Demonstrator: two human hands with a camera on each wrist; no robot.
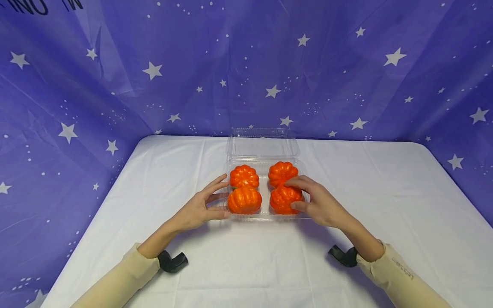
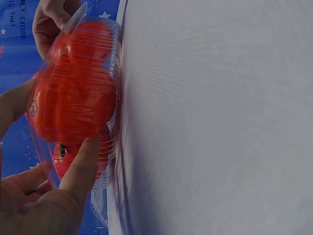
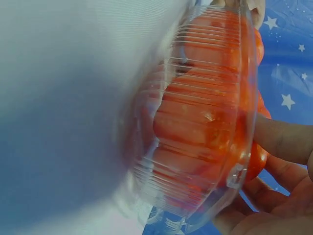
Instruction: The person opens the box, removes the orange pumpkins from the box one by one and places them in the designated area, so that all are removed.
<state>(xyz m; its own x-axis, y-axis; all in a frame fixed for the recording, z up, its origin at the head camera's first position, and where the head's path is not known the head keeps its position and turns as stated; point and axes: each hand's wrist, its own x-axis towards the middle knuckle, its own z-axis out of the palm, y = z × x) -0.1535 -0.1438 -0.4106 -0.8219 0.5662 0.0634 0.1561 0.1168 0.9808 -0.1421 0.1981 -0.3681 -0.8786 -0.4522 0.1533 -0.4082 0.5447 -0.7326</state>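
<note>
A clear plastic clamshell box (image 1: 265, 217) lies on the table with its lid (image 1: 263, 147) folded back. Several orange toy pumpkins sit inside in two columns: back left (image 1: 244, 176), front left (image 1: 245, 199), back right (image 1: 283, 173) and front right (image 1: 285, 199). My right hand (image 1: 321, 205) holds the front right pumpkin, thumb on its near side and fingers over its far side. Along the box's left side, my left hand (image 1: 198, 209) has its fingers spread and fairly straight, touching the wall. In the left wrist view, one finger (image 2: 80, 169) lies against the ribbed plastic.
A white cloth (image 1: 246, 265) covers the table. Behind and at both sides hangs a purple-blue curtain (image 1: 327, 85) with white stars. Black wrist-worn devices (image 1: 173, 262) show at both sleeve cuffs.
</note>
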